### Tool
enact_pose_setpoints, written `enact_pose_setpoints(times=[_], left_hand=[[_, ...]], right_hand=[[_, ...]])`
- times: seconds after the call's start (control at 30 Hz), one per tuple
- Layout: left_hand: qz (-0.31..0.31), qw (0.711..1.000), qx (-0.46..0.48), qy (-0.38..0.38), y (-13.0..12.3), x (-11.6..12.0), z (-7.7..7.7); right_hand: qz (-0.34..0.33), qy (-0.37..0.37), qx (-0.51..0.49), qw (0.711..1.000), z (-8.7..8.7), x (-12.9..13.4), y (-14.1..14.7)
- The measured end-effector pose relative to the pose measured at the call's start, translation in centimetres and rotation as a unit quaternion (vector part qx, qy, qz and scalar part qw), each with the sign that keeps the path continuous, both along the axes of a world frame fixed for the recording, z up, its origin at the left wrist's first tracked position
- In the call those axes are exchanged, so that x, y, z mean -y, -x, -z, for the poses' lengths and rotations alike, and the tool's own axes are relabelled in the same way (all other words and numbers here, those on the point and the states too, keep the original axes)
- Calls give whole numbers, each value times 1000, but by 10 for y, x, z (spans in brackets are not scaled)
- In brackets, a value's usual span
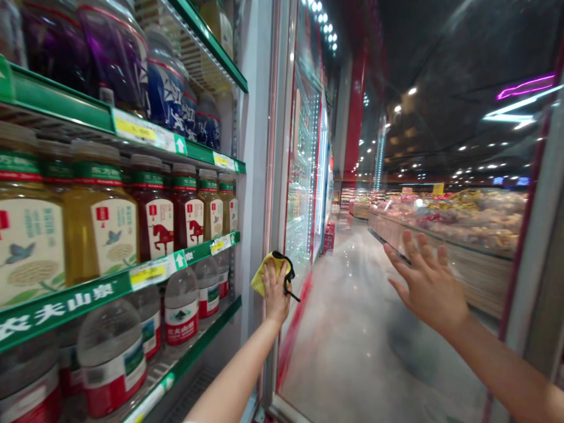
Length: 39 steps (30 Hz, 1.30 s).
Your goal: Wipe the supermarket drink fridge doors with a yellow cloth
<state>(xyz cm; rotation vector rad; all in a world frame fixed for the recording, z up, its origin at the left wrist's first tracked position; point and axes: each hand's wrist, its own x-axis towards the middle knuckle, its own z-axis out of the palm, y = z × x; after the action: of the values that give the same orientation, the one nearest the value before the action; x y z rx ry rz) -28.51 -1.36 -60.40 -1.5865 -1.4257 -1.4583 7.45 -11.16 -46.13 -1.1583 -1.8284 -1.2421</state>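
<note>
My left hand (277, 294) holds a yellow cloth (258, 283) with a black edge and a dangling black strip. Its fingers lie over the cloth, by the upright frame (275, 194) where the cooler meets the glass door. Whether the cloth touches the frame or the glass, I cannot tell. My right hand (429, 288) is raised at the right with fingers spread and nothing in it. It is in front of the clear pane of the glass door (352, 329), seemingly flat against it, though contact is not certain.
Left of my hands, green-edged cooler shelves (185, 258) hold tea bottles (115, 211), water bottles (110, 358) and dark drink bottles (117, 53). Through the glass show a shiny floor (348, 276), a long produce stand (462, 229) and more lit coolers (304, 147).
</note>
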Motion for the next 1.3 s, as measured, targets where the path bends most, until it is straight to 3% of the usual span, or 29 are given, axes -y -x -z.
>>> enact_pose_setpoints(times=[0.1, 0.27, 0.33, 0.37, 0.43, 0.6, 0.67, 0.7, 0.77, 0.87, 0.93, 1.0, 1.07, 1.17, 1.23, 1.3], left_hand=[[11, 999, 31, -8, -21, 2, -36], [26, 999, -2, -26, -54, -7, -135], [19, 999, 10, -44, -61, -11, -156], [19, 999, 12, -49, -62, -12, -158], [26, 998, 0, -52, -62, -13, -141], [33, 999, -15, -26, -57, -11, -46], [30, 1000, 5, -5, -61, -10, -25], [26, 999, 27, 4, -65, -8, -22], [18, 996, 83, 14, -79, -5, -36], [19, 990, 136, 5, -110, 3, -82], [29, 994, 109, -8, -131, 10, -110], [41, 998, 45, -17, -147, 16, -121], [60, 997, -37, -17, -154, 22, -112], [88, 986, -141, 5, -149, 24, -70], [87, 984, -152, 29, -139, 24, -40], [72, 988, -123, 51, -132, 24, -21]], right_hand=[[8, 6, -1, 1000, -1, -1, -1], [3, -7, 5, 1000, 1, -6, -5], [0, -12, 10, 1000, 2, -7, -6], [-1, -14, 11, 1000, 2, -7, -7], [-2, -18, 12, 1000, 2, -7, -7], [5, -14, 8, 1000, 2, -5, -4], [10, -8, 1, 1000, 1, -4, -3], [11, -5, -2, 1000, 0, -3, -2], [10, 1, -5, 1000, -1, -1, -1], [-6, 2, -8, 1000, -2, 0, 0], [-17, -4, -11, 1000, -2, -1, 0], [-24, -8, -13, 1000, -2, -2, -2], [-28, -1, -8, 1000, -4, -2, -7], [-32, 17, 20, 999, -7, 2, -18], [-29, 23, 49, 998, -7, 9, -28], [-18, 25, 77, 997, -4, 17, -40]])
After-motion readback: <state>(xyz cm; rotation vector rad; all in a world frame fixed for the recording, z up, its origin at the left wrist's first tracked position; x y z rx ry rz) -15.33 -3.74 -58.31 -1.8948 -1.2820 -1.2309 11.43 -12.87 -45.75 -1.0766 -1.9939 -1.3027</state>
